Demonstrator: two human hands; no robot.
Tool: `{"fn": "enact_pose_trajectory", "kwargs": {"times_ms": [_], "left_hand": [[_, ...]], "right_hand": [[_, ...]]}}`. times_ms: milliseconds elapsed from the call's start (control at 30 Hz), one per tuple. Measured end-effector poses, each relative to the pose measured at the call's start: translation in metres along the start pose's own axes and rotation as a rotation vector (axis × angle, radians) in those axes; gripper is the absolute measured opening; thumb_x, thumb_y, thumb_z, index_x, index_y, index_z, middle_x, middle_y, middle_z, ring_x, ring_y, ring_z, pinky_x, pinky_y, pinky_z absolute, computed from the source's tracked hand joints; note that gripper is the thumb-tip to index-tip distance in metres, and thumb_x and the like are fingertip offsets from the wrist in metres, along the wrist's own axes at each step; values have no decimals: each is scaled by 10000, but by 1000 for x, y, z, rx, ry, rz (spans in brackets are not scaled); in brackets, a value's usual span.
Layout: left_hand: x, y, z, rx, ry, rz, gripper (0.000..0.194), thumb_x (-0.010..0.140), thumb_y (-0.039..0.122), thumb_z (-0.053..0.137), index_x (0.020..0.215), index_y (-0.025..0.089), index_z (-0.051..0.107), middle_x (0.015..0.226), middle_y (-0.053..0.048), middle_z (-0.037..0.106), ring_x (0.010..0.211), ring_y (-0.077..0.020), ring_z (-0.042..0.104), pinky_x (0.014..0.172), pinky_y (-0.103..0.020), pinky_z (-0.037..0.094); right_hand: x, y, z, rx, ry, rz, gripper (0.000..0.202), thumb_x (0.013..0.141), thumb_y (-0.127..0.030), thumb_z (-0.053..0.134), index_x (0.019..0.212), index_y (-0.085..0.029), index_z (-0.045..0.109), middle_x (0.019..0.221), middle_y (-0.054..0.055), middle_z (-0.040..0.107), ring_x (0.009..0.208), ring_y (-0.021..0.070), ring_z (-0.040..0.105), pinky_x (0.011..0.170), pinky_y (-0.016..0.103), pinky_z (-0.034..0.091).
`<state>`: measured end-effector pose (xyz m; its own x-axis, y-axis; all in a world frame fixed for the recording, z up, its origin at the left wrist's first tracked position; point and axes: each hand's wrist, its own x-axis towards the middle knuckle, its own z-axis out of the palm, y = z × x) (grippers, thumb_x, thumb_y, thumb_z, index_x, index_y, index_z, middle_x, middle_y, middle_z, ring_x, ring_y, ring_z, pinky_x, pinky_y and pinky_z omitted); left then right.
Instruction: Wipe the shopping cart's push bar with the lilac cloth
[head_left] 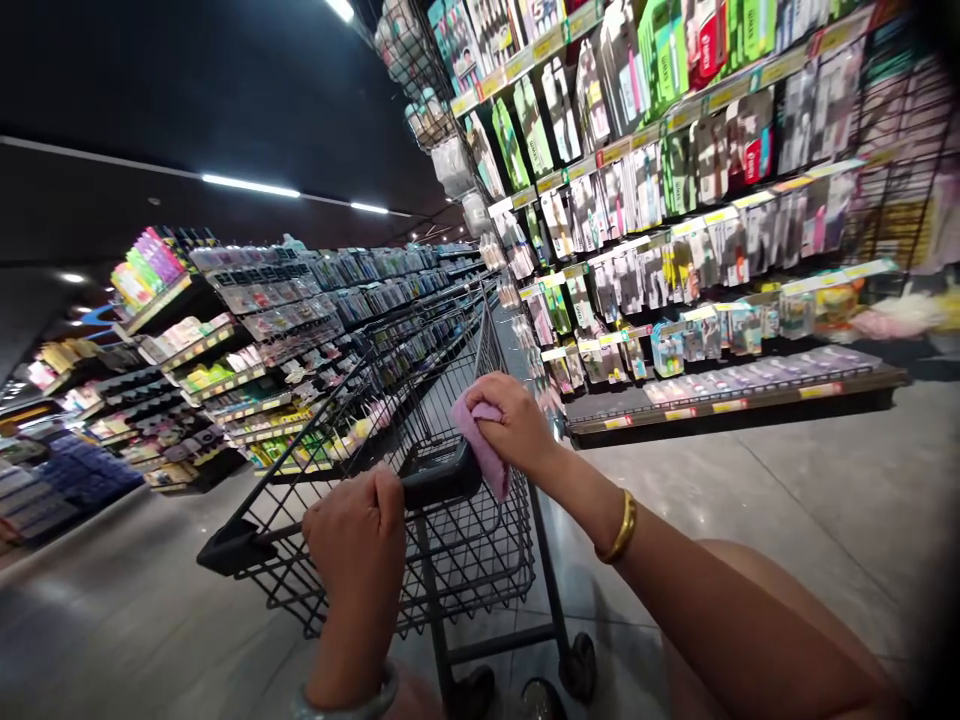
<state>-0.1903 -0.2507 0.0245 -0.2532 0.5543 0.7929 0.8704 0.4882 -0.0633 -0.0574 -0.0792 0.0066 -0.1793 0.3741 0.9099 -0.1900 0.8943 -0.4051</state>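
A dark wire shopping cart [472, 560] stands in front of me, tilted in the view. My left hand [356, 540] is closed round its black handle [442, 475], with the thumb side up. Bunched in my right hand [517, 425] is a pink cloth [487, 455], which lies against the handle's right end and hangs down beside it. Whether those fingers also grip the bar under the cloth cannot be seen. A gold bangle [624, 525] circles the right wrist, and a pale bangle [352, 705] the left.
On the right a tall shelf rack [652, 250] holds many hanging packets, its low base [735, 410] close to the cart's right side. More stocked shelves [262, 330] run along the left. Grey tiled floor [720, 480] lies between. Cart wheels [577, 668] show below.
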Motion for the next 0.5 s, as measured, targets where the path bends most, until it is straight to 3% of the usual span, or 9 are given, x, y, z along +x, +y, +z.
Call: {"fn": "enact_pose_trajectory", "kwargs": {"times_ms": [300,400,500], "left_hand": [[-18,-19,-13,-91,89,42,429,964,328,334,555,222,412,549,-5,461,591,-175,450,624,-321,280],[-27,-27,-22,-130,123,25,436,966,330,320,559,220,431,536,-2,445,584,-176,453,620,-328,287],[-37,-36,-30,-202,160,-21,441,959,345,344,556,216,469,525,-3,458,582,-174,476,617,-329,309]], "right_hand": [[4,-2,14,4,38,40,178,722,-75,503,787,-220,583,897,12,642,966,170,543,931,340,396],[4,-9,18,38,5,10,180,715,-81,507,789,-223,589,915,8,658,1005,165,556,963,333,404],[7,-13,17,65,-91,-2,182,717,-92,496,793,-217,604,897,1,667,935,141,584,890,297,438]]}}
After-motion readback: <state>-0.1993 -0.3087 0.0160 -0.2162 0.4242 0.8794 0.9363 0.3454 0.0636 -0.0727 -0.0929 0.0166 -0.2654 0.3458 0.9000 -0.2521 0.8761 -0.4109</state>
